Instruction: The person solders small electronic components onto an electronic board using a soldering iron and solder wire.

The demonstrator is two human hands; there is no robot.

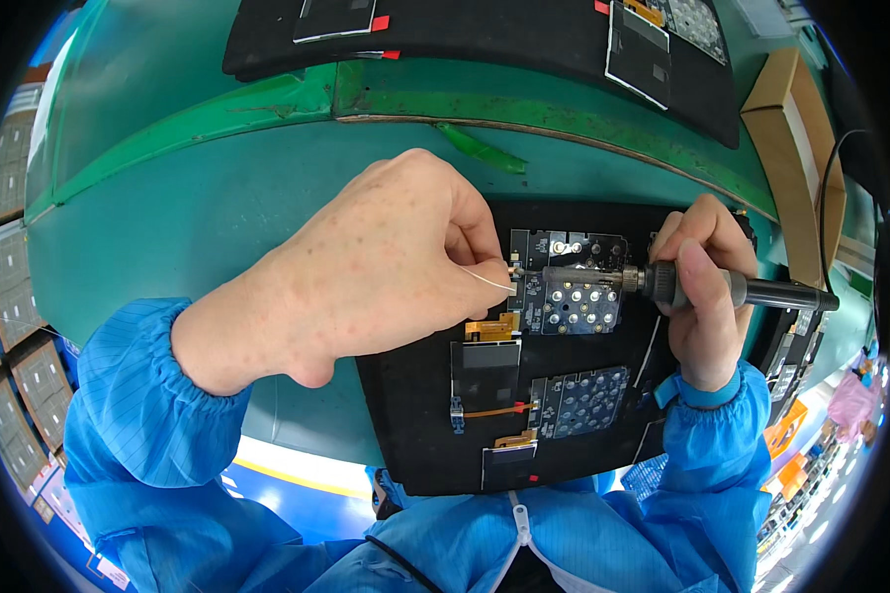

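Note:
My left hand (366,257) is closed in a pinch at the left edge of a black circuit board (550,321), with a thin whitish wire (487,280) running out from its fingertips. The board, dotted with round metal contacts, lies on a black mat (410,425). From the right, my right hand (707,292) grips a soldering iron (786,295). Its shaft crosses over the board, and the tip comes close to my left fingertips; I cannot tell whether it touches. Below my left hand lies a small display (486,374) with an orange flex cable (492,328).
A second keypad-like board (580,400) lies nearer to me on the mat. Beyond a green-taped ledge (524,109), another black mat (485,40) carries displays with red tabs. An open cardboard box (786,128) stands at the far right, with a black cable (827,188) beside it.

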